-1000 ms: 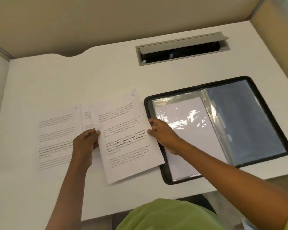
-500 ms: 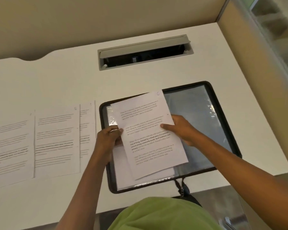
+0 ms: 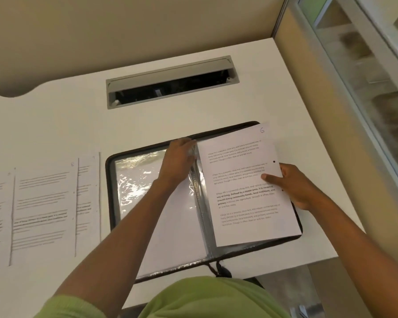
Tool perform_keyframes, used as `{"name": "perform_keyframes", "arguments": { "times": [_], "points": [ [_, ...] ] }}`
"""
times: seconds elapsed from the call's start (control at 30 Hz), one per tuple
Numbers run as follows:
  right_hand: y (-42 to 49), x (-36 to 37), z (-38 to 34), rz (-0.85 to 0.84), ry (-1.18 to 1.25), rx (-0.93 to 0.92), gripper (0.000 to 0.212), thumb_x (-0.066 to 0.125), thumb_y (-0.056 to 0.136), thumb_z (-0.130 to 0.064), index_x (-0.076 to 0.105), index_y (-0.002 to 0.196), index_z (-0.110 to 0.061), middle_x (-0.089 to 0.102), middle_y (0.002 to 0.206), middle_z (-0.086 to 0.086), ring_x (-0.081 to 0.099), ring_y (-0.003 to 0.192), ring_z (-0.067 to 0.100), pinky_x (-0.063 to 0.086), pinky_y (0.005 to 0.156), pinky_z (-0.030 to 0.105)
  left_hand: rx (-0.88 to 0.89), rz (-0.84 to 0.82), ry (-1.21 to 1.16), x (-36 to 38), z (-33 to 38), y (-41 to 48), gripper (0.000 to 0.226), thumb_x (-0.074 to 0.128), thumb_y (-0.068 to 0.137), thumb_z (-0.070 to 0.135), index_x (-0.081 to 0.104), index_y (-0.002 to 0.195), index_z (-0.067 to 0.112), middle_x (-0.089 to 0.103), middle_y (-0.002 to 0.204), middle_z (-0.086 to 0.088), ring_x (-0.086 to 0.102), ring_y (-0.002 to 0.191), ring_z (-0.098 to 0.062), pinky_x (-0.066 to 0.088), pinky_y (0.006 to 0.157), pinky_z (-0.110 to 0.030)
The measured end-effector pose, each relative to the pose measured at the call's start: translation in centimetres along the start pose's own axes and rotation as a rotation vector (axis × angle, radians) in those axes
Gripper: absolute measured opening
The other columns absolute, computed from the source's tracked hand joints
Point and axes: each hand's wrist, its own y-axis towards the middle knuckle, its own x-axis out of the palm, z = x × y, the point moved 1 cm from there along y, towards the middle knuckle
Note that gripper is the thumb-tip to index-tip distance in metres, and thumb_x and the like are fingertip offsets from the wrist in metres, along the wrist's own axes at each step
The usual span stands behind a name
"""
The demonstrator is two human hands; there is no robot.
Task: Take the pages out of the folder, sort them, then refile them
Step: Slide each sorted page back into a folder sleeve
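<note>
While the right hand (image 3: 294, 187) pinches the page marked 6 (image 3: 244, 191) by its outer edge, thumb on top and fingers underneath, the sheet lies over the right half of the open zip folder (image 3: 109, 180), apparently not yet in any pocket. The left hand (image 3: 177, 161) is up at the top of the clear sleeves (image 3: 136, 180) by the spine. Its fingertips are blurred, so I cannot tell whether it grips a sleeve's mouth or only presses on it.

I'd expect trouble at that mouth. The plastic looks limp (it crinkles all over the left leaf), and unless the opening is held apart, the page's leading corner may catch and buckle, or slip between two sleeves. Held from one side only, the sheet could also go in skewed. The other pages (image 3: 41, 210) lie in an overlapping row on the desk (image 3: 55, 125) beside the folder, where a careless forearm might disturb their order.
</note>
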Motion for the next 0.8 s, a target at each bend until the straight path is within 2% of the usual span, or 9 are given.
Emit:
{"name": "perform_keyframes", "arguments": {
  "times": [0.07, 0.13, 0.23, 0.4, 0.47, 0.6, 0.67, 0.73, 0.8],
  "points": [
    [-0.1, -1.2, -0.1, 0.002, 0.016, 0.008, 0.031, 0.070, 0.094, -0.015, 0.068, 0.125, -0.015, 0.076, 0.117, 0.003, 0.075, 0.103, 0.026, 0.063, 0.079, 0.036, 0.022, -0.064, 0.058, 0.3, 0.8, 1.7, 0.050, 0.071, 0.097, 0.011, 0.059, 0.145, 0.011, 0.056, 0.145, -0.011, 0.045, 0.136, -0.030, 0.039, 0.113, -0.035],
    [0.1, -2.1, -0.1, 0.009, 0.020, 0.009, 0.032, 0.070, 0.093, -0.016, 0.068, 0.125, -0.015, 0.076, 0.117, 0.004, 0.075, 0.104, 0.027, 0.063, 0.083, 0.041, 0.060, -0.056, 0.093, 0.6, 1.3, 2.8, 0.035, 0.067, 0.099, 0.012, 0.068, 0.134, 0.009, 0.059, 0.131, -0.011, 0.051, 0.123, -0.029, 0.046, 0.102, -0.033],
    [0.5, -3.4, -0.2, 0.030, 0.027, 0.005, 0.033, 0.071, 0.093, -0.017, 0.068, 0.125, -0.014, 0.076, 0.118, 0.005, 0.075, 0.104, 0.028, 0.060, 0.089, 0.047, 0.117, -0.059, 0.226, 0.8, 1.7, 3.9, 0.024, 0.065, 0.099, 0.015, 0.075, 0.122, 0.013, 0.067, 0.111, -0.010, 0.056, 0.107, -0.033, 0.048, 0.089, -0.042],
    [1.0, -5.1, -0.6, 0.059, 0.048, -0.016, 0.034, 0.071, 0.093, -0.018, 0.068, 0.126, -0.014, 0.076, 0.118, 0.005, 0.074, 0.105, 0.028, 0.060, 0.090, 0.047, -0.041, -0.102, 0.177, 0.5, 1.7, 5.7, 0.041, 0.078, 0.091, 0.024, 0.069, 0.132, 0.023, 0.062, 0.126, -0.005, 0.056, 0.116, -0.029, 0.034, 0.097, -0.041],
    [1.2, -5.7, -1.1, 0.072, 0.057, -0.027, 0.033, 0.070, 0.093, -0.016, 0.067, 0.127, -0.014, 0.076, 0.118, 0.005, 0.075, 0.104, 0.028, 0.063, 0.085, 0.043, -0.096, -0.126, 0.114, 0.1, 1.4, 6.4, 0.032, 0.081, 0.089, 0.027, 0.074, 0.120, 0.026, 0.067, 0.115, 0.002, 0.060, 0.111, -0.022, 0.034, 0.094, -0.039],
    [1.6, -7.1, -1.8, 0.126, 0.076, -0.055, 0.032, 0.073, 0.091, -0.018, 0.069, 0.122, -0.015, 0.077, 0.115, 0.003, 0.074, 0.104, 0.029, 0.064, 0.080, 0.037, -0.108, -0.223, 0.016, -0.5, 2.2, 8.0, 0.026, 0.088, 0.082, 0.028, 0.077, 0.106, 0.028, 0.069, 0.101, 0.010, 0.064, 0.101, -0.015, 0.040, 0.105, -0.045],
    [1.7, -7.8, -2.1, 0.148, 0.078, -0.073, 0.048, 0.085, 0.080, -0.034, 0.070, 0.121, -0.015, 0.077, 0.115, 0.004, 0.074, 0.105, 0.029, 0.063, 0.081, 0.038, -0.093, -0.282, 0.009, -0.5, 3.1, 8.7, 0.024, 0.089, 0.080, 0.025, 0.076, 0.100, 0.026, 0.070, 0.096, 0.010, 0.066, 0.097, -0.017, 0.043, 0.104, -0.046],
    [1.9, -8.1, -2.4, 0.163, 0.058, -0.087, 0.084, 0.095, 0.054, -0.056, 0.070, 0.123, -0.016, 0.076, 0.118, 0.005, 0.074, 0.104, 0.028, 0.063, 0.084, 0.041, -0.067, -0.309, -0.028, -0.6, 3.7, 9.4, 0.017, 0.087, 0.079, 0.018, 0.074, 0.090, 0.022, 0.073, 0.086, 0.009, 0.069, 0.088, -0.017, 0.049, 0.101, -0.051],
    [2.0, -8.4, -2.6, 0.170, 0.065, -0.105, 0.099, 0.096, 0.040, -0.063, 0.070, 0.123, -0.016, 0.075, 0.119, 0.005, 0.075, 0.104, 0.027, 0.063, 0.084, 0.041, -0.048, -0.324, -0.052, -0.6, 3.8, 9.6, 0.013, 0.082, 0.080, 0.011, 0.073, 0.083, 0.020, 0.073, 0.076, 0.011, 0.069, 0.080, -0.014, 0.052, 0.097, -0.051]
  ]
}}
